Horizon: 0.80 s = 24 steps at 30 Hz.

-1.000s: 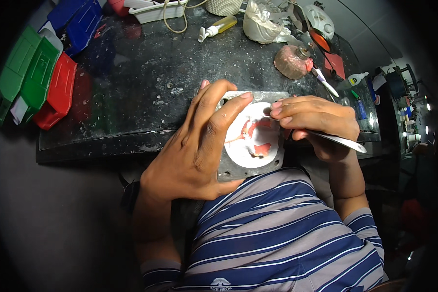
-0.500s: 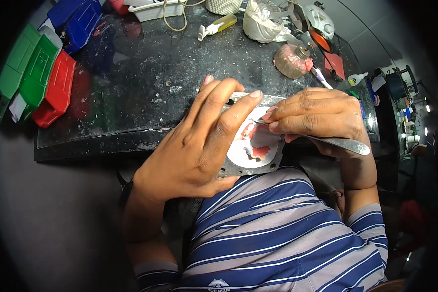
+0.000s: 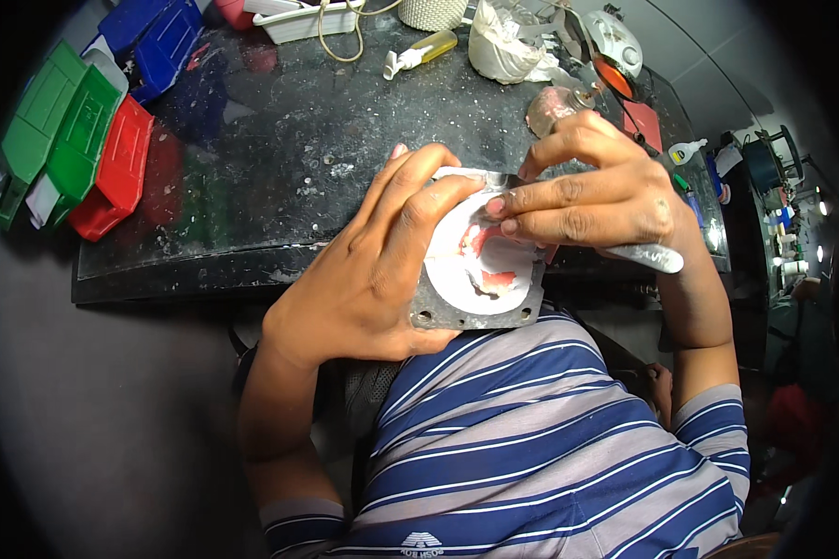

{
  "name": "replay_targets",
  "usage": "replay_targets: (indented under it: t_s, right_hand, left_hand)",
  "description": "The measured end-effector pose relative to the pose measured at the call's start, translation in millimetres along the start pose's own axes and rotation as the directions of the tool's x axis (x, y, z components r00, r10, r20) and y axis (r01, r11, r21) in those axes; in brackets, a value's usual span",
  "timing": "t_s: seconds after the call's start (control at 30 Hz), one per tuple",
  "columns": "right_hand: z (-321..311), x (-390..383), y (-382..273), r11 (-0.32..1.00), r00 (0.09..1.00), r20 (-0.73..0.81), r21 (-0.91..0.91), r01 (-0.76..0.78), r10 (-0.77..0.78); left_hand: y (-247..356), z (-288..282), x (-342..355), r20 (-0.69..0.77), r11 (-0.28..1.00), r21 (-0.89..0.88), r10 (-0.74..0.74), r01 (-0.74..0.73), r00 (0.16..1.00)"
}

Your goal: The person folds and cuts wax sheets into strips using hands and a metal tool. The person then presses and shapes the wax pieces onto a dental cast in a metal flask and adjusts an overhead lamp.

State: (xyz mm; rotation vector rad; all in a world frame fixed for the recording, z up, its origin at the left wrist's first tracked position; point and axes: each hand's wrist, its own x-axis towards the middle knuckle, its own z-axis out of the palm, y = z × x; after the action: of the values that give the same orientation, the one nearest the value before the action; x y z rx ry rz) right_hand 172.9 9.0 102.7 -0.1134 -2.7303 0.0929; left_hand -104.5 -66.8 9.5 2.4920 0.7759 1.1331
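My left hand (image 3: pixel 368 261) is wrapped round the left side of a square metal dental flask half (image 3: pixel 443 317), thumb below and fingers over the far edge. White plaster (image 3: pixel 447 275) fills the flask. Set in the plaster is a curved, pink, denture-like wax piece (image 3: pixel 499 280); some pale spots on it are too small to make out. My right hand (image 3: pixel 597 191) pinches a metal spatula (image 3: pixel 657 257) over the flask's far right part. The spatula's handle sticks out to the right below the hand, while its working end is mostly hidden by my fingers.
The black table (image 3: pixel 280 140) lies beyond my hands. Green (image 3: pixel 75 140), red (image 3: pixel 121 168) and blue (image 3: pixel 163 51) bins stand at left. Farther back are a pump bottle (image 3: pixel 429 48), a white bag (image 3: pixel 499 47), a pink-smeared round burner (image 3: pixel 548 107) and a pink sheet (image 3: pixel 645 121).
My right hand has shifted a little left and away from me, its index finger now raised and bent. The spatula's handle moved with it. The flask, still in my left hand, has shifted slightly.
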Motion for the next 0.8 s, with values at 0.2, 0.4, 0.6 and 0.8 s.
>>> replay_targets:
  t_s: [0.2, 0.4, 0.6, 0.8]
  right_hand:
    - [-1.3, -26.1, -10.5, 0.986, 0.938, -0.333, -0.097, -0.135, 0.096]
    - [-6.0, -84.0, -39.7, 0.946, 0.759, -0.566, 0.159, -0.281, 0.32]
    - [-9.7, -128.4, -70.9, 0.729, 0.563, -0.464, 0.47, -0.498, 0.684]
    - [-24.3, -148.1, -60.4, 0.447, 0.436, -0.101, 0.234, -0.863, 0.894]
  left_hand:
    - [-1.3, 19.6, -13.6, -0.232, 0.998, -0.058, 0.018, -0.032, 0.972]
    - [31.5, 25.0, -6.3, -0.458, 0.859, 0.487, 0.405, -0.158, 0.791]
    - [69.2, -11.4, -16.9, -0.432, 0.926, 0.373, 0.236, -0.066, 0.87]
    - [53.9, -4.5, 7.9, -0.397, 0.924, 0.381, 0.134, 0.031, 0.908]
